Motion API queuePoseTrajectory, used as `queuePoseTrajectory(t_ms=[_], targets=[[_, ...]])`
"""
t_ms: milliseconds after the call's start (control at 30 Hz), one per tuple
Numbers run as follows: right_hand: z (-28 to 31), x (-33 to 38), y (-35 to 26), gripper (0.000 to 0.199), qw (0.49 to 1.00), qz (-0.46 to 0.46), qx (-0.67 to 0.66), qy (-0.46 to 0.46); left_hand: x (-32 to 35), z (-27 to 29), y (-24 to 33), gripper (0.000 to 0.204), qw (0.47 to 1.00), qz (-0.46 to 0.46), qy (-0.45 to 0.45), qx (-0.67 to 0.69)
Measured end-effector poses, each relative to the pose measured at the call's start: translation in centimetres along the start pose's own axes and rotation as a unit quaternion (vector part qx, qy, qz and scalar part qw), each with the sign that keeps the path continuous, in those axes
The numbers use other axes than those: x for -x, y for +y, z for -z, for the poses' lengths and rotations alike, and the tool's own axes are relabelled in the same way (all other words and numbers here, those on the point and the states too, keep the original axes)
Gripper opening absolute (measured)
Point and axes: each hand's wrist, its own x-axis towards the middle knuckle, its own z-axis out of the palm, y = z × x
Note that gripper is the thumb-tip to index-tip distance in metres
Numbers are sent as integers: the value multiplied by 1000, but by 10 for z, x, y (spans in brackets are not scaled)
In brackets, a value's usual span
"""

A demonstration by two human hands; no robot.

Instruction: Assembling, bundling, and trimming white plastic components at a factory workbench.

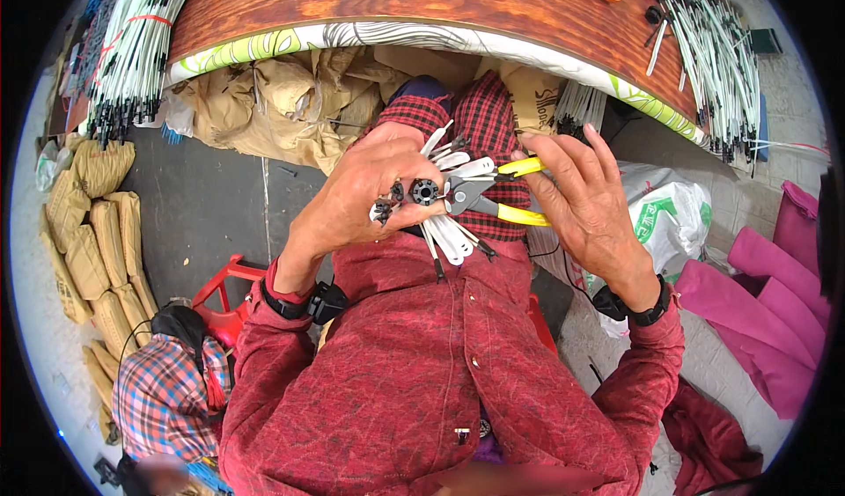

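The left hand's fingers clamp a round black toothed hub (white slender strips fanning out) — the right hand's, yellow-handled grey pliers.

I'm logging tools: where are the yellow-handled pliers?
The pliers are in the right hand, right of centre in the head view, beside the white strips in the left hand.

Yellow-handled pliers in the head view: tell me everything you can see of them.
The yellow-handled pliers have a grey, metal-looking head with a round pivot and two bright yellow, plastic-looking grips, spread apart. They are held roughly crosswise in front of the person, head toward the left, grips toward the right. The right hand holds them by the grips. The head is close to the black round piece at the left hand; whether the jaws touch it cannot be made out.
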Motion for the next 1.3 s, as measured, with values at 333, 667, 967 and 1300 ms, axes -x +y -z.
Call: queuePoseTrajectory(t_ms=[333, 667, 967, 1300], targets=[[2, -4, 6, 28, 998, 43, -36, 25, 1, 2, -1, 28, 1000, -6, -5, 9], [-12, -1, 12, 30, 989, 68, -122, 46, 5, 5, -5, 31, 1000, -21, -10, 14], [-72, 5, -8, 28, 945, 25, -311, 99, 12, 15, -11, 37, 999, 4, -29, 20], [-128, -10, -38, 21, 856, -13, -503, 117, 22, 20, -13, 37, 998, 52, 0, 42]])
